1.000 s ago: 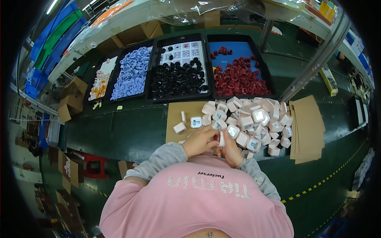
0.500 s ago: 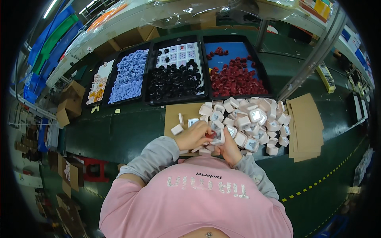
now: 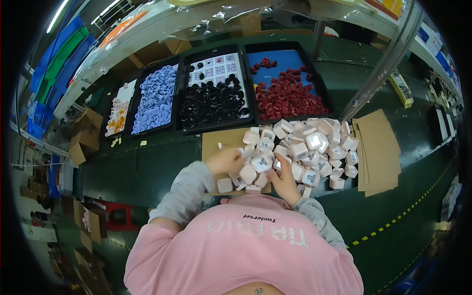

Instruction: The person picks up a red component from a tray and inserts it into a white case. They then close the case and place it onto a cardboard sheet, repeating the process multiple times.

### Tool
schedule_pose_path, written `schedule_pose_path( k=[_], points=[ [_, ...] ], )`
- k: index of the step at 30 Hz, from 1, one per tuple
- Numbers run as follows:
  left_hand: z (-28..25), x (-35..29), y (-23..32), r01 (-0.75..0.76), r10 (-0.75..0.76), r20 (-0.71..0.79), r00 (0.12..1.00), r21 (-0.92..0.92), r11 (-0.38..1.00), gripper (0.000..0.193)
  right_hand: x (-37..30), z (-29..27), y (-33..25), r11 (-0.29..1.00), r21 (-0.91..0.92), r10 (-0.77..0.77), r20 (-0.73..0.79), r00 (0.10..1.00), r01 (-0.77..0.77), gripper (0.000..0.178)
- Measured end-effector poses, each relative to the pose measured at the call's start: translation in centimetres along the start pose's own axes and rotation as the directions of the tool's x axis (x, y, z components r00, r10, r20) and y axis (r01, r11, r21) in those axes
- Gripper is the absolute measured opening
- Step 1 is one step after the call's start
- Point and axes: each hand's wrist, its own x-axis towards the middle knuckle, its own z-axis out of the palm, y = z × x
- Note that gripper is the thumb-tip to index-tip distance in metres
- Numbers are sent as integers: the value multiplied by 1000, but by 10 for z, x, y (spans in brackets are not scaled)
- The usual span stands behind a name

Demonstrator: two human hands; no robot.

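Both hands work at the near edge of the pile of white boxes (image 3: 305, 152) on the desk (image 3: 147, 167). The left hand (image 3: 223, 161) curls loosely over 1 box; the right hand (image 3: 284, 181) lies half open beside another. Sorting seems underway; next comes a firm grip on 1 box.

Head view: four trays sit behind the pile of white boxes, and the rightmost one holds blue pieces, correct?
Not quite. In the head view the rightmost tray holds red pieces on a blue lining; the rest stands: four trays behind the white boxes.
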Motion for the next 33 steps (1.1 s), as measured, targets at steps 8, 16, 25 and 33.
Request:
schedule_pose_path(
  k=[8,16,25,33],
  points=[
    [126,-56,-96,218,-205,-109,973,120,969,78,0,11,-39,942,-265,-197,62,978,207,45],
    [57,-76,-66,203,-243,-152,958,-239,949,64,-3,11,-37,923,-254,-249,184,951,290,36],
    [40,-44,31,-487,388,-348,853,-267,832,72,-8,14,-57,857,435,94,393,915,-275,62],
    [66,-29,41,-492,361,-483,798,-174,853,58,-9,12,-47,984,-4,-172,180,968,176,57]
  ],
)
